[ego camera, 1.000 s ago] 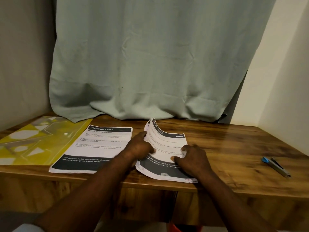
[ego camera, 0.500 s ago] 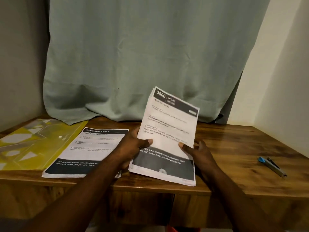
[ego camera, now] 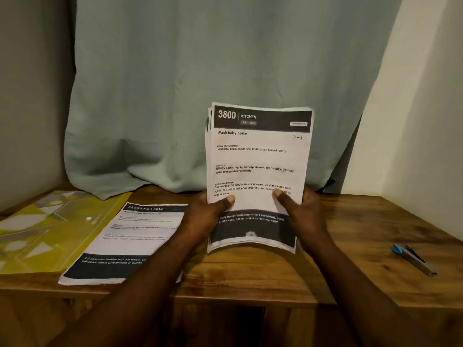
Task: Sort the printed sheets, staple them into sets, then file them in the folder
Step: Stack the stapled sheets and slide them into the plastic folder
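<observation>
At the centre of the frame we see both hands holding one stack of printed sheets (ego camera: 259,159) upright, its lower edge just above or on the counter (ego camera: 350,234); we cannot tell which. The left hand (ego camera: 204,217) grips the stack's left edge, thumb pressed across the front page and fingers curled out of sight behind. The right hand (ego camera: 307,216) grips the right edge in the same way, its thumb lying over a line of text. The top page reads "3800 KITCHEN" and "Wash baby bottle". The sheets' upper left corners are fanned slightly out of line.

At the lower left, a second stack (ego camera: 132,236) headed "DRESSING TABLE" lies flat on the counter, partly behind the left forearm. Just beside it, at the far left, lies the yellow folder (ego camera: 45,234). The stapler (ego camera: 413,259), with a blue end, lies at the lower right, well apart from the papers. A pale green curtain (ego camera: 200,83) hangs behind.
</observation>
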